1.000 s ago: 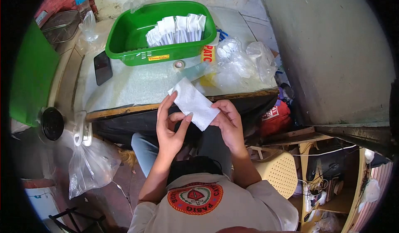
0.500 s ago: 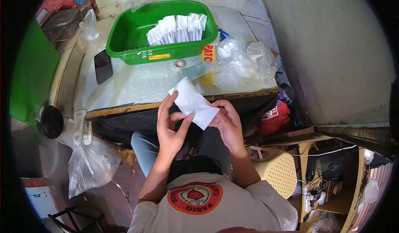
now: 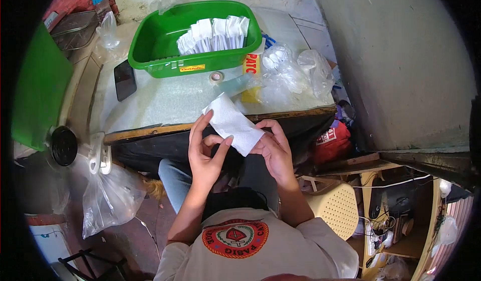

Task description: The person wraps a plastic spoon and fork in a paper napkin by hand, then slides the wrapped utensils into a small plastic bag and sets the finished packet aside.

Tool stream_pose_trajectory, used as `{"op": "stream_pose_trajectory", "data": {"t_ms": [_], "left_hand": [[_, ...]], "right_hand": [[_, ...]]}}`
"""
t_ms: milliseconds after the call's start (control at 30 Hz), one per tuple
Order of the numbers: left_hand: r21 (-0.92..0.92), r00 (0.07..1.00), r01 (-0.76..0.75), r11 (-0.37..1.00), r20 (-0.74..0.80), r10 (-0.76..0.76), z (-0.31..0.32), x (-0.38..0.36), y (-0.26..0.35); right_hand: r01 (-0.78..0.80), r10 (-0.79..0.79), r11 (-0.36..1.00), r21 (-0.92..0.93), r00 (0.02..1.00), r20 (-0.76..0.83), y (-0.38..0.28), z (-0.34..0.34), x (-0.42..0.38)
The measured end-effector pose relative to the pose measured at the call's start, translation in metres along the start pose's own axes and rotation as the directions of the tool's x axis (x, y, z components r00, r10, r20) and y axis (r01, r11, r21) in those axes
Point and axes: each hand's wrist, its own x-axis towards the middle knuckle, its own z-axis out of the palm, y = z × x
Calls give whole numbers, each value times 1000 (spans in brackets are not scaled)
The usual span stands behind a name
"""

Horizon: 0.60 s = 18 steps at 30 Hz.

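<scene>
A white paper napkin (image 3: pixel 232 124) with a textured surface is held between my two hands, in front of the table's edge. My left hand (image 3: pixel 206 146) grips its left side, with the fingers at the upper corner and the thumb on the lower edge. On the other side, my right hand (image 3: pixel 274 148) pinches the right end, and part of the napkin's end is hidden by its fingers. Beyond the hands, a green basin (image 3: pixel 165 70) stands on the table and holds a row of folded white napkins (image 3: pixel 215 34).
On the table (image 3: pixel 155 105) lie a phone (image 3: pixel 125 80), a roll of tape (image 3: pixel 216 77) and clear plastic bags (image 3: pixel 290 75). A clear bag (image 3: pixel 110 201) hangs at the left. A yellow stool (image 3: pixel 333 211) stands at the right, near a grey wall panel (image 3: pixel 401 65).
The napkin has shifted very slightly in my hands. Both hands keep their hold on it, and the things on the table have not moved.
</scene>
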Motion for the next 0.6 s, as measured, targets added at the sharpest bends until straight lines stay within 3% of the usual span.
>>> {"op": "stream_pose_trajectory", "data": {"t_ms": [167,267,333,467,600], "left_hand": [[27,999,-36,999,-17,37,0,0,0],[81,997,-64,995,-25,67,2,0,1],[95,996,-87,992,-17,89,3,-2,2],[133,991,-126,983,-29,131,2,-5,-1],[102,991,-102,990,-76,110,1,-11,-7]], "right_hand": [[74,-73,996,50,997,-8,-1,11,-4],[166,-167,983,-84,986,-3,5,14,-2],[246,-193,880,-406,967,168,6,12,0],[129,-106,950,-283,990,96,10,16,1],[199,-168,908,-368,979,114,15,14,1]]}}
